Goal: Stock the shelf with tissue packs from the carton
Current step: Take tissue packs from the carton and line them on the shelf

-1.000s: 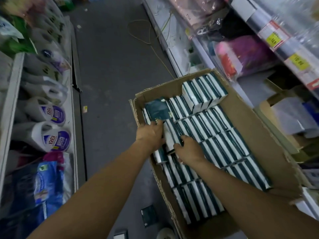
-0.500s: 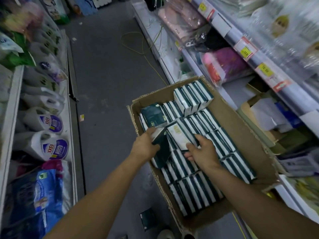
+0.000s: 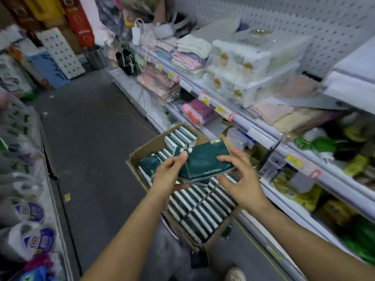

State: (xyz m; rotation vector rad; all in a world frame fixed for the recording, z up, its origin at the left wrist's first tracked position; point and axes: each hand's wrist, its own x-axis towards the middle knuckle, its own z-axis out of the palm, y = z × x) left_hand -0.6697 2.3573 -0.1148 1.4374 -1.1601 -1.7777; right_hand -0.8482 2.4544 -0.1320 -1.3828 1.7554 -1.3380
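On the far left, white detergent pouches with purple round labels line the opposite shelving; their print is too blurred to read.

Your left hand pinches the left end of the dark green plastic-wrapped tissue packs, thumb on top and fingers beneath. The packs are lifted clear of the open brown cardboard carton, which sits on the grey floor and holds many more rows of green-and-white packs. Small white lettering runs along the near edge of the held wrapper, but it cannot be read here.

Your right hand is spread wide at the right end of the packs, fingertips near or touching the wrapper; a firm hold is not evident.

Judged step: transfer from carton to shelf. The next move likely calls for closing the right hand, then carrying the packs to the white metal shelf. Its yellow price tags are illegible.
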